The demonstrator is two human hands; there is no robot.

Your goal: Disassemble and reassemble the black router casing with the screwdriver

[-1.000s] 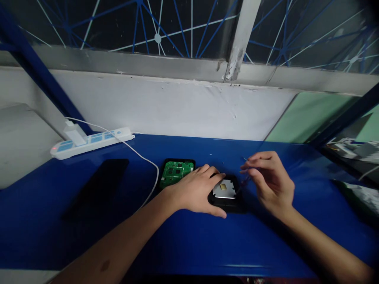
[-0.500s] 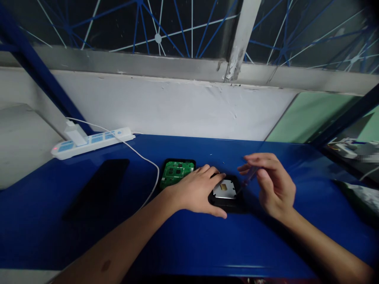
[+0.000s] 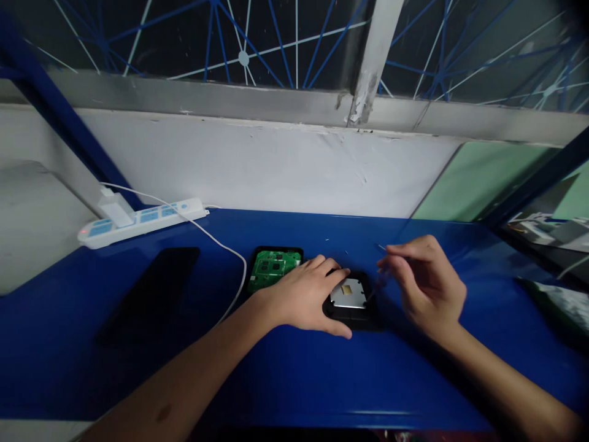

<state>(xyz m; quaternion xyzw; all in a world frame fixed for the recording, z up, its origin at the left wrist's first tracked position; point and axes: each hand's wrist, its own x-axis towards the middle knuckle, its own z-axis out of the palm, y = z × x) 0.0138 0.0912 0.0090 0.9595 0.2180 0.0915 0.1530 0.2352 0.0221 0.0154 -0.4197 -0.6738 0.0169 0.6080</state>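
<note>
My left hand (image 3: 306,294) spans the left side of a black plastic case (image 3: 354,320), with the thumb along its near edge and the index finger at its far edge. A silver metal plate (image 3: 348,296) with a small tan square lies inside the case. My right hand (image 3: 427,285) is closed in a pinch above the case's right side, around a blurred screwdriver (image 3: 381,279) with a translucent purple body. Its lower end points at the plate's right corner. A thin light tip shows by the fingertips. A green circuit board (image 3: 275,268) sits in another black shell, partly behind my left hand.
On the left, a black phone-like slab (image 3: 150,291) lies on the blue table (image 3: 294,380). Behind it, a white power strip (image 3: 147,220) holds a charger (image 3: 117,209), whose white cable (image 3: 225,248) curves toward the board. Tiny slivers lie behind the case. A bag (image 3: 559,310) is at right.
My right hand's fingers have shifted on the screwdriver, drawing from a loose spread into a tighter pinch. My left hand and the case stay in place.
</note>
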